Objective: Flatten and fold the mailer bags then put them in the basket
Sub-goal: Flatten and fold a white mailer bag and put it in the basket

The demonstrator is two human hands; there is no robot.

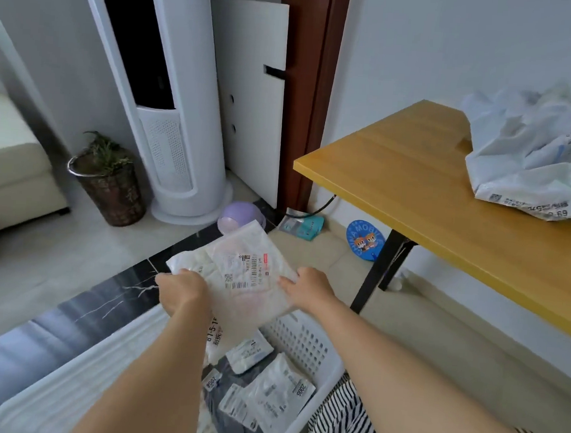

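Note:
A folded white mailer bag [246, 271] with a barcode label is held over the far end of the white plastic basket [305, 343] on the floor. My left hand [182, 292] grips its near left edge. My right hand [309, 290] grips its right edge. Inside the basket lie several folded mailer bags [265, 394], white and dark grey, with shipping labels. A heap of crumpled white mailer bags [535, 152] sits on the wooden table [432, 179] at the right.
A white tower air conditioner [170, 106] and a potted plant [109, 180] stand on the floor to the left. A purple ball [240, 215], a small packet [302, 226] and a blue fan [365, 240] lie near the wall. A black table leg [380, 267] is beside the basket.

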